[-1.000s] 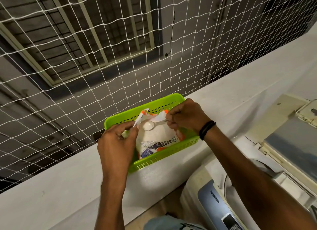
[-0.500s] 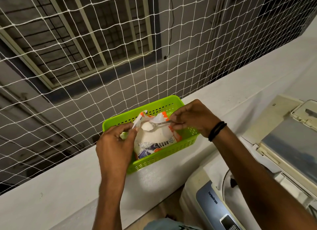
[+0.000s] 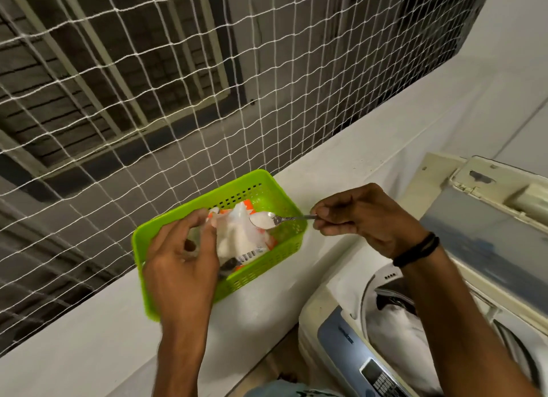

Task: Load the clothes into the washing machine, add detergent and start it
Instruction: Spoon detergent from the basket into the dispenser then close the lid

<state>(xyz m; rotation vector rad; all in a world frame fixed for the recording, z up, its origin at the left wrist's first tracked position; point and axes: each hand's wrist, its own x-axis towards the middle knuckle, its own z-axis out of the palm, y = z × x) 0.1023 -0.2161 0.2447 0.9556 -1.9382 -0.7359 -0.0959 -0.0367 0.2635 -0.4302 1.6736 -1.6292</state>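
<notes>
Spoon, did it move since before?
Yes. The spoon moved right, out of the detergent bag, toward the green basket's right end.

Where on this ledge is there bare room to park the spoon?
Bare ledge lies left of the green basket, below the netting, and right of it, toward the washer lid. The basket is crowded: detergent packet, left hand and spoon.

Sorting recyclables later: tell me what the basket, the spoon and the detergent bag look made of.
The basket: moulded plastic, glossy lime green, slotted walls. The spoon: metal, likely steel, shiny with a patterned handle. The detergent bag: probably thin plastic film, crinkled, translucent white, orange print.
</notes>
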